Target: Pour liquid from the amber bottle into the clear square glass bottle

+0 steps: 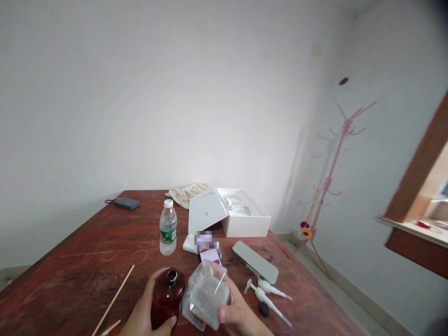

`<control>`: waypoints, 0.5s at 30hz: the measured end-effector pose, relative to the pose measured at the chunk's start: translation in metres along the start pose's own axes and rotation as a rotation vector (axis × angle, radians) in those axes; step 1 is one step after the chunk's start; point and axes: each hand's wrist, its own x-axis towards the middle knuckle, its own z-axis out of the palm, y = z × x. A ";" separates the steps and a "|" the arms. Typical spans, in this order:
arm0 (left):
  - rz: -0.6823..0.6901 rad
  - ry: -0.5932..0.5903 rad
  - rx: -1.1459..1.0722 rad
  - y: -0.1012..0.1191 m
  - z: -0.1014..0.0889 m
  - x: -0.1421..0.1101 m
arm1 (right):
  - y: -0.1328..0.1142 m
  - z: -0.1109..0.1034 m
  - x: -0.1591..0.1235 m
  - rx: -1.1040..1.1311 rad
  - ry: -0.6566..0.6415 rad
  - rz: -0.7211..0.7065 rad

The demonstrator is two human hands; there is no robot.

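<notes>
My left hand [145,311] is wrapped around a dark red glass bottle [167,296] with an open neck, upright at the near edge of the wooden table [87,252]. My right hand [238,315] grips a clear square glass bottle [209,295], tilted so that its neck leans toward the red bottle's mouth. The two bottles nearly touch. A phone [210,255] lies just behind them.
Two white pump dispensers [268,295] and a black cap [264,309] lie to the right, beside a grey flat case [255,267]. A water bottle [168,227], an open white box [231,215], a cloth [185,193], a grey device [126,203] and thin wooden sticks [114,299] are also on the table. A pink coat rack [332,172] stands by the wall.
</notes>
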 end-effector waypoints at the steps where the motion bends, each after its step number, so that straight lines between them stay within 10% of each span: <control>1: 0.000 -0.008 -0.002 0.004 0.000 0.000 | 0.000 -0.001 0.000 -0.009 -0.008 0.002; 15: 0.002 -0.135 0.129 -0.015 -0.016 -0.002 | -0.005 -0.001 -0.002 -0.043 0.003 0.060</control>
